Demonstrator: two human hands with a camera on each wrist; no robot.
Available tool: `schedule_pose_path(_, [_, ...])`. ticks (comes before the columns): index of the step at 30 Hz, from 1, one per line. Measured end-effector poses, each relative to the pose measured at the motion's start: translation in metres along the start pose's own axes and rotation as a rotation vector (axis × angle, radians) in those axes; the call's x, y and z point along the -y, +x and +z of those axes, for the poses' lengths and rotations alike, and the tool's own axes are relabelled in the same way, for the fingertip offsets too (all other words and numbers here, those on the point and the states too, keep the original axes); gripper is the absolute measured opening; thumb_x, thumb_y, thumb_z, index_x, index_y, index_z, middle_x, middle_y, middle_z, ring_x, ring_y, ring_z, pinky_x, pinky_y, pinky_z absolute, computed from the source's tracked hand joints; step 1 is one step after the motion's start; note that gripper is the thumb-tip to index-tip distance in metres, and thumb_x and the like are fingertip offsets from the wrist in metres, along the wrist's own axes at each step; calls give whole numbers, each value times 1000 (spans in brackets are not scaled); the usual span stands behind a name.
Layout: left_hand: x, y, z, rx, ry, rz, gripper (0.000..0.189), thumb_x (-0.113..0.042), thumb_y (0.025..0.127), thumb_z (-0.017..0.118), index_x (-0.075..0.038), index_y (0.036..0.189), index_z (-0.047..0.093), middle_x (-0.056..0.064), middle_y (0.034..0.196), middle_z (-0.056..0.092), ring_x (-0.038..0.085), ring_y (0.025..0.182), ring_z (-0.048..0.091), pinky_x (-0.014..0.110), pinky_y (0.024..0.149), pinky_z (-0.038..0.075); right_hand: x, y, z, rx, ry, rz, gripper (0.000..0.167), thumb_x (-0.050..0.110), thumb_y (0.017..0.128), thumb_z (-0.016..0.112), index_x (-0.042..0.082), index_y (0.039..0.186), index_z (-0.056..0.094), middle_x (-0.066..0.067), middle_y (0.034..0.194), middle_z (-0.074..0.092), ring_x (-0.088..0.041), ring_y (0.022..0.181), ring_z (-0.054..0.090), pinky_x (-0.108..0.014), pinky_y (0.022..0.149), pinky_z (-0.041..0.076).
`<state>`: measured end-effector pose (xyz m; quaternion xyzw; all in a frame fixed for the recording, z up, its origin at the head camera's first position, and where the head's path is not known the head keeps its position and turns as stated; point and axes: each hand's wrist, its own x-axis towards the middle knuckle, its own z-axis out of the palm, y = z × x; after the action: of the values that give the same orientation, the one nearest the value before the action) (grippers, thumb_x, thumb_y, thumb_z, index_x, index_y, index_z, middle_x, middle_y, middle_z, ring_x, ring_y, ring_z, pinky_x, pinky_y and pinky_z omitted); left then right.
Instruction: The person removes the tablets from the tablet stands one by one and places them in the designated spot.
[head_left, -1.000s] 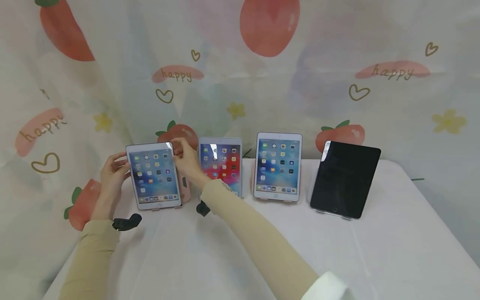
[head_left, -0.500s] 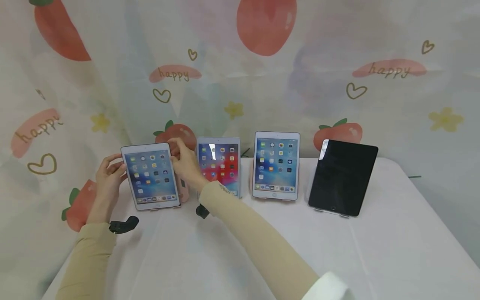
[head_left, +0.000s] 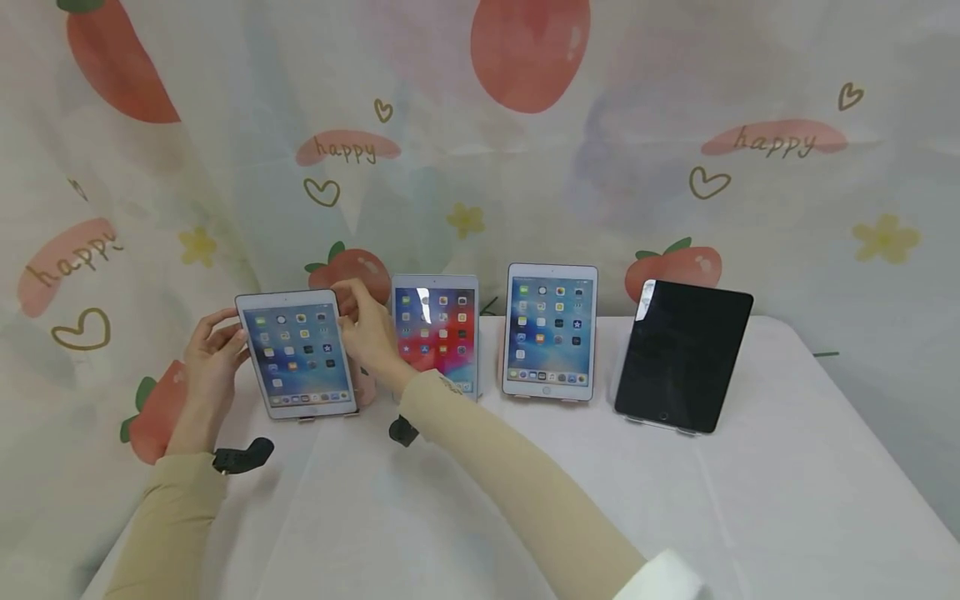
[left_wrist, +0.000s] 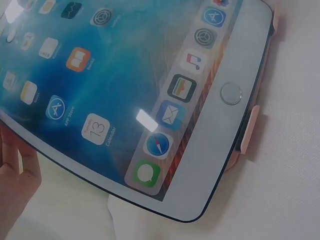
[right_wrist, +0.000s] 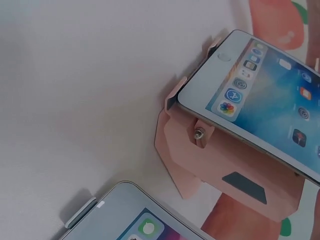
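Observation:
In the head view, the leftmost white tablet (head_left: 298,354) stands on a pink stand (right_wrist: 240,170), its screen lit with app icons. My left hand (head_left: 213,360) holds its left edge, thumb at the edge and other fingers partly behind. My right hand (head_left: 369,331) grips the upper right edge. The left wrist view shows the tablet's home button (left_wrist: 231,93) and a stand lip (left_wrist: 250,130) under its lower edge. Some left-hand fingers (left_wrist: 22,167) show beneath its side. The right wrist view shows a screw joint (right_wrist: 199,133) on the stand.
A second tablet (head_left: 437,321) with a red and blue screen stands close right, partly behind the right forearm. Further right are a white tablet (head_left: 551,333) and a dark-screened tablet (head_left: 686,357) on stands. White cloth (head_left: 360,517) covers the table; a printed curtain (head_left: 540,192) hangs behind.
The leftmost tablet's top has shifted slightly left, so it leans a little more that way, and both hands have moved along with it. The head view has also shifted slightly.

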<state>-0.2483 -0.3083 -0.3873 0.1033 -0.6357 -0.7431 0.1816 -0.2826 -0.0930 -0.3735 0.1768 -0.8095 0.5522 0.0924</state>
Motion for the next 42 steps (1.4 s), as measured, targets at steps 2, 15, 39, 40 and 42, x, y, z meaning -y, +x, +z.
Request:
schedule_pose_path(2, [-1,-2,1,2,-17,15,35,2,93,54,-20,119,63,-4,91,60,7,86,55,11,72,52,0,-1,-1,-6,20,-11,40,2,92,58,23,125,50,-3,95,60,-9,81,52,-13,65,42])
schedule_pose_path(15, [-17,-14,7,4,-19,61,33,2,93,54,-17,119,62,-2,94,58,8,86,53,11,73,51,9,-5,-12,-23,81,-39,39,3,92,60,23,125,51,-4,91,59,-10,82,52,-13,66,42])
schedule_pose_path(39, [-24,-52,-12,95,59,-63,35,-10,94,59,-24,125,58,-6,99,55,7,91,54,10,74,51,12,-33,-25,92,243,-18,38,-6,88,60,12,121,54,-13,89,60,-12,74,54,-13,65,48])
schedule_pose_path(40, [-24,-55,-13,97,57,-73,35,-10,93,59,-24,125,57,-7,99,55,6,91,54,10,74,51,12,-35,-25,94,244,-11,38,-6,88,60,12,121,54,-13,89,60,-12,74,54,-13,64,48])
schedule_pose_path(42, [-23,-59,-14,102,48,-94,35,-11,93,60,-24,125,57,-7,99,55,6,91,54,11,73,51,11,-39,-26,95,245,-2,38,-7,88,60,11,120,55,-14,88,60,-11,73,53,-13,64,47])
